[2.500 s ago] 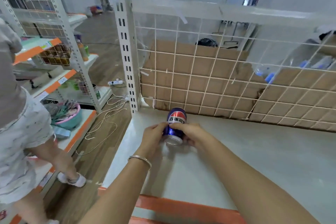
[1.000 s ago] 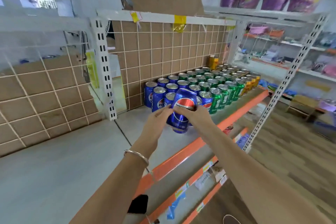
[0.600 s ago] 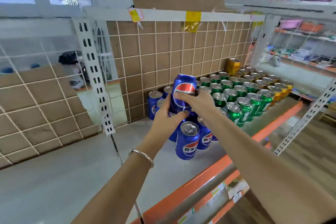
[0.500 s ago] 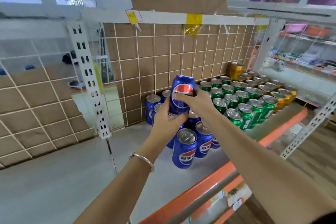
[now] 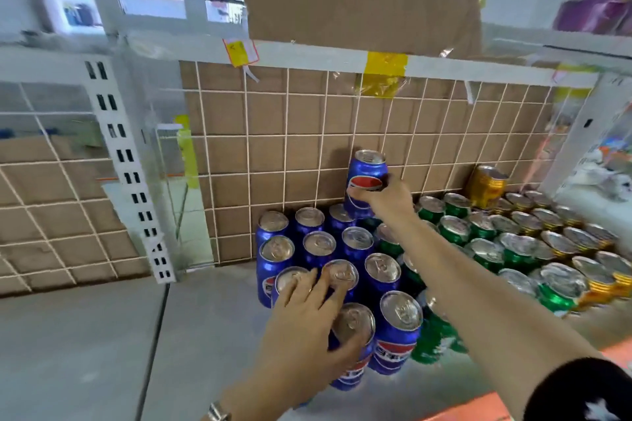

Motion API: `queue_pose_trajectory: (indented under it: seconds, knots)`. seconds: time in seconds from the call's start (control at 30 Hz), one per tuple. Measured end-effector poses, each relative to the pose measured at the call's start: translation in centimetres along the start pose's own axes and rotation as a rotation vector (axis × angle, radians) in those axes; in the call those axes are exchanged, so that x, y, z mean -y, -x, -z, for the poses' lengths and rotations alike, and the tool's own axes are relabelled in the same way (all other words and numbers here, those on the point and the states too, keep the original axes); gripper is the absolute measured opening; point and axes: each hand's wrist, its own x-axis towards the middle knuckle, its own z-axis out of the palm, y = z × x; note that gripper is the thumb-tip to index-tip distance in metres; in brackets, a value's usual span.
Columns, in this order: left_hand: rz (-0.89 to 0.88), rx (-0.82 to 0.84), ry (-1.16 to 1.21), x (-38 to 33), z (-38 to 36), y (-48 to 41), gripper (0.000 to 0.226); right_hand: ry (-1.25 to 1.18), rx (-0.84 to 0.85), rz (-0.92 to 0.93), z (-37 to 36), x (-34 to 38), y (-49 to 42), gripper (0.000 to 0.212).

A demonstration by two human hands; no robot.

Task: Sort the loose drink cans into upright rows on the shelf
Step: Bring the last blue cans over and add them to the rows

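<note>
Back-row slot: right hand is wrapped around the blue can, holding it upright and close against the wire grid, lifted over the row nearest it.
Left hand lies spread over the tops of the blue rows further out from the grid, steadying them I guess. The can's probably full, so a bit hefty, with a slick thin wall that dents. I'd grip round the middle, not the rim.

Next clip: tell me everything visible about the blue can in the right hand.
The blue can is a metal drink can with a red, white and blue logo and a silver, seemingly unopened top. It is near upright, higher than the standing blue cans, at the back by the wire grid panel. The right hand grips its lower half; whether its base touches anything is hidden.
</note>
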Motion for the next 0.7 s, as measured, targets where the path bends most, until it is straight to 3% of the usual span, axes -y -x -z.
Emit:
queue_pose_trajectory:
  seconds: [0.2,0.43,0.7]
  knots:
    - [0.059,0.021,-0.004,0.1,-0.4,-0.2,0.068,0.036,0.085,0.086,0.8,-1.3,-2.2,0.067]
    - [0.120,-0.034,0.009,-0.6,-0.5,-0.3,0.092,0.036,0.104,0.092,2.3,-2.6,-3.4,0.069]
    - [0.148,-0.078,0.015,-1.4,0.1,-0.3,0.095,0.003,0.215,0.148,2.0,-1.9,-2.4,0.063]
